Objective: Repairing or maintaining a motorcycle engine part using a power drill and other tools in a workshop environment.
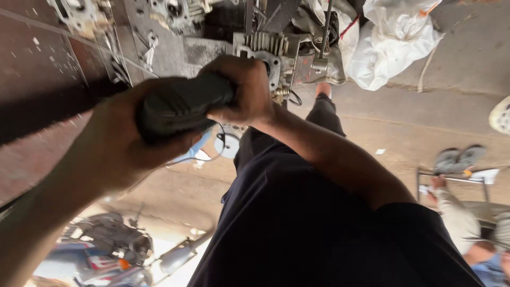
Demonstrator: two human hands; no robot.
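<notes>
Both of my hands grip a black, rounded power tool (180,103). My left hand (114,141) wraps the rear of its body, at the left of the view. My right hand (241,90) clasps the front end, which points at a grey metal engine block with cooling fins (265,45) on a dark workbench (175,50). The tool's tip is hidden behind my right hand, so I cannot tell whether it touches the engine. My dark trousers (297,212) fill the lower middle.
More engine parts (175,10) lie on the bench at the top. White sacks (393,42) sit on the floor at top right. A motorcycle (106,244) stands at lower left. Another person (462,218) sits at the right, by a pair of sandals (457,157).
</notes>
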